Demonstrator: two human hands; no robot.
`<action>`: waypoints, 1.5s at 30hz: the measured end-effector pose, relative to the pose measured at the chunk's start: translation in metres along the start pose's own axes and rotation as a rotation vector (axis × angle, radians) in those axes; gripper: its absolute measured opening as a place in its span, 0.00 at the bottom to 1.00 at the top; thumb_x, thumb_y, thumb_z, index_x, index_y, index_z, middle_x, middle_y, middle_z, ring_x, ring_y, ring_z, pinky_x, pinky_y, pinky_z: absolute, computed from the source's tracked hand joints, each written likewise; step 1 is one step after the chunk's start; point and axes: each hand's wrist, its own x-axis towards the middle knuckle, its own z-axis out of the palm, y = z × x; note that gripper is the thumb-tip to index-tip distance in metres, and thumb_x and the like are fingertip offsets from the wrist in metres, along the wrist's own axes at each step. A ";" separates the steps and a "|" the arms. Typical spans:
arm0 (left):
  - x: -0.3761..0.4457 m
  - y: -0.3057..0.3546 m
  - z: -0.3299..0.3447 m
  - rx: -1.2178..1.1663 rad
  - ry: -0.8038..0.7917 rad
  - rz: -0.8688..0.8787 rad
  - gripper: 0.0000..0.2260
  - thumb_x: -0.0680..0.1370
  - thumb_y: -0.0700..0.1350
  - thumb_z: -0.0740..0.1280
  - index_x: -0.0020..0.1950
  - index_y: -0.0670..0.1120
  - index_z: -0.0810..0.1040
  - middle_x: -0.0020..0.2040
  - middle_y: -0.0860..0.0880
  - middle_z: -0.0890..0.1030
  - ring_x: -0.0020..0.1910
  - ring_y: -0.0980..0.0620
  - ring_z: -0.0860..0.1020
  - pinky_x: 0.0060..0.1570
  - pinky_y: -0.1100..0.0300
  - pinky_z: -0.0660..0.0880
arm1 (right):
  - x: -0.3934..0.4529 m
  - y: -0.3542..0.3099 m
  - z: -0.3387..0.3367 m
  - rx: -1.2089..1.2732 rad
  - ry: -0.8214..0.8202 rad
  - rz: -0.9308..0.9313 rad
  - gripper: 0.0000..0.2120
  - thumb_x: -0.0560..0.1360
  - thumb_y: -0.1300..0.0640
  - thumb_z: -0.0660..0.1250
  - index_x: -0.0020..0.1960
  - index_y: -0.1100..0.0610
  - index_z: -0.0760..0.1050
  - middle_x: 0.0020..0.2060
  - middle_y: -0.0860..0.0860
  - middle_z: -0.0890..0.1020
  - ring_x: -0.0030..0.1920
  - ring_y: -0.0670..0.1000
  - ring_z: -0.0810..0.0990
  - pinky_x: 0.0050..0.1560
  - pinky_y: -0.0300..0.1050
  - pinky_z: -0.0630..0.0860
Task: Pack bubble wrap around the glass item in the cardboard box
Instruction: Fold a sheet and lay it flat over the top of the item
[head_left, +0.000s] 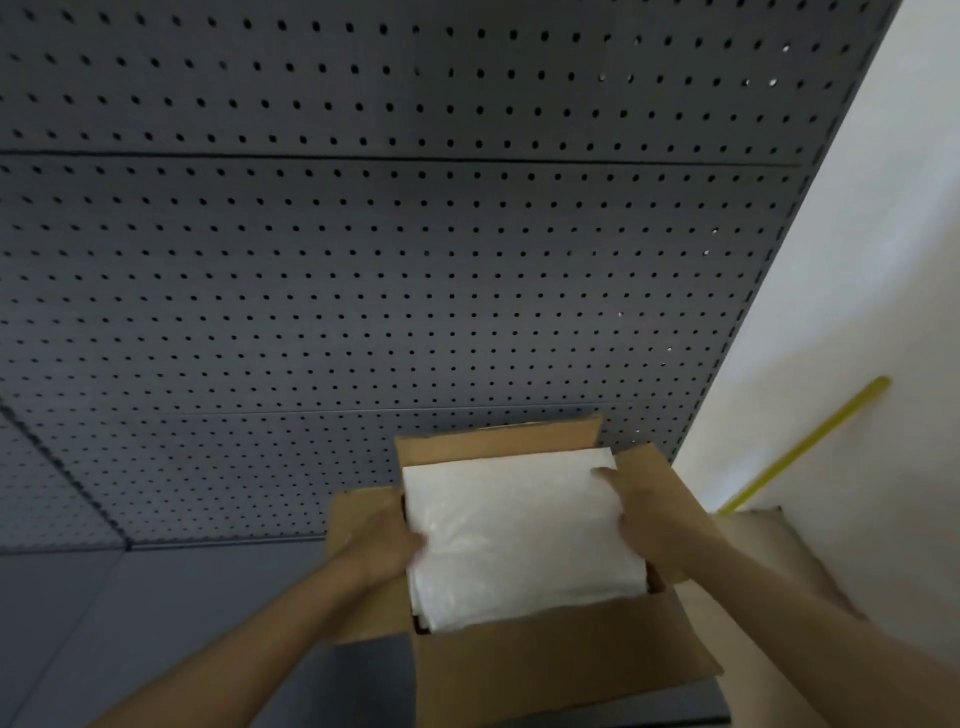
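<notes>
An open cardboard box (550, 670) stands low in the head view with its four flaps spread out. A folded white sheet of bubble wrap (514, 535) fills the box's opening and covers whatever lies beneath; no glass item shows. My left hand (387, 540) grips the sheet's left edge, over the left flap. My right hand (644, 514) grips the sheet's right edge, its fingers reaching toward the far right corner. Both forearms come in from the bottom of the frame.
A dark grey pegboard wall (363, 249) rises right behind the box, above a grey shelf surface (104, 597). A white wall (857, 291) is at the right, with a yellow rod (810, 444) leaning on it. A tan object (769, 540) sits right of the box.
</notes>
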 end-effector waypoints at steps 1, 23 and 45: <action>0.001 0.000 -0.001 0.051 0.000 -0.028 0.23 0.78 0.42 0.62 0.73 0.46 0.64 0.66 0.47 0.75 0.62 0.47 0.76 0.62 0.52 0.73 | 0.001 0.001 0.002 -0.094 -0.076 -0.002 0.24 0.79 0.48 0.53 0.74 0.42 0.56 0.47 0.47 0.71 0.38 0.45 0.72 0.36 0.37 0.72; 0.039 0.023 0.025 0.924 -0.349 0.034 0.58 0.60 0.76 0.63 0.77 0.54 0.34 0.77 0.46 0.32 0.72 0.39 0.27 0.71 0.39 0.33 | 0.050 -0.007 0.032 -0.358 -0.567 -0.498 0.52 0.66 0.29 0.66 0.76 0.39 0.34 0.75 0.50 0.30 0.75 0.58 0.29 0.74 0.59 0.38; 0.052 0.018 0.083 0.800 -0.490 0.023 0.54 0.73 0.49 0.71 0.67 0.62 0.21 0.71 0.49 0.20 0.70 0.40 0.23 0.71 0.37 0.33 | 0.047 -0.001 0.081 -0.280 -0.583 -0.442 0.57 0.66 0.31 0.67 0.72 0.38 0.24 0.68 0.52 0.19 0.67 0.62 0.19 0.71 0.64 0.29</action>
